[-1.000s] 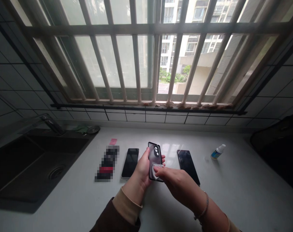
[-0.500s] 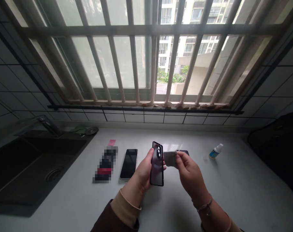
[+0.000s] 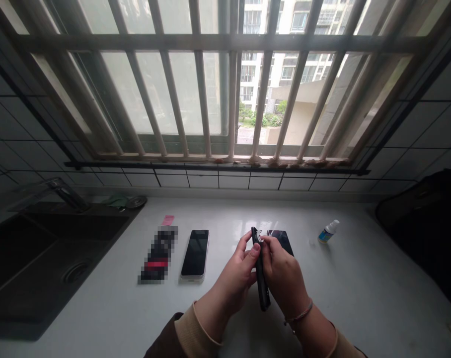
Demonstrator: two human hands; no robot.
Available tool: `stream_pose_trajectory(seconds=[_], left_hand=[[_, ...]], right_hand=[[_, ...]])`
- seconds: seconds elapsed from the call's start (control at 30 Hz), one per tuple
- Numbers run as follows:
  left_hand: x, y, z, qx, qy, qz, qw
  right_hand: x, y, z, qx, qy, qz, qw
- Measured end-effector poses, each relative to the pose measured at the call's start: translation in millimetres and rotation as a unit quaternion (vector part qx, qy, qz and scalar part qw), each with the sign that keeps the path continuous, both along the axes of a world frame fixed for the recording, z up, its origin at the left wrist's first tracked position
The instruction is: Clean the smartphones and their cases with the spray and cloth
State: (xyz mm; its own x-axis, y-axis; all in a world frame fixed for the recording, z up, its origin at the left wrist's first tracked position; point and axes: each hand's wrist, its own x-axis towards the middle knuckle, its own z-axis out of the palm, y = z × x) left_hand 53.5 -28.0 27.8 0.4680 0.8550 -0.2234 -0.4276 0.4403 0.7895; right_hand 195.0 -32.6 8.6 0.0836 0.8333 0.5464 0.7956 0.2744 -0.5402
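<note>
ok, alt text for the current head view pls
A person's left grip holds a dark phone case edge-on; the right grip pinches a white cloth at the case's upper end. A phone lies on the countertop to the left, a second phone partly behind the right grip, and a small bottle stands further right.

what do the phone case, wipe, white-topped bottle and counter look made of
Phone case: probably plastic or rubbery polymer, judging by its smooth black edge.
Wipe: perhaps soft fabric or paper, going by its thin, pale, curved edge.
Bottle: likely plastic, with a smooth white top and printed label.
Counter: stone or composite, perhaps; smooth and glossy, reflecting window light.
</note>
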Motion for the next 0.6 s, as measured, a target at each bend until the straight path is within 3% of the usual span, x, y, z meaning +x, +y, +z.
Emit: stream_pose_trajectory(seconds=[0.23, 0.6], left_hand=[[-1, 1, -1.6, -0.011, 0.005, 0.009, 1.000], [-9, 11, 2.4, -0.010, 0.003, 0.086, 0.996]], right_hand=[[0, 3, -1.4, 0.025, -0.042, 0.015, 0.999], [-1, 1, 2.6, 0.029, -0.082, 0.122, 0.989]])
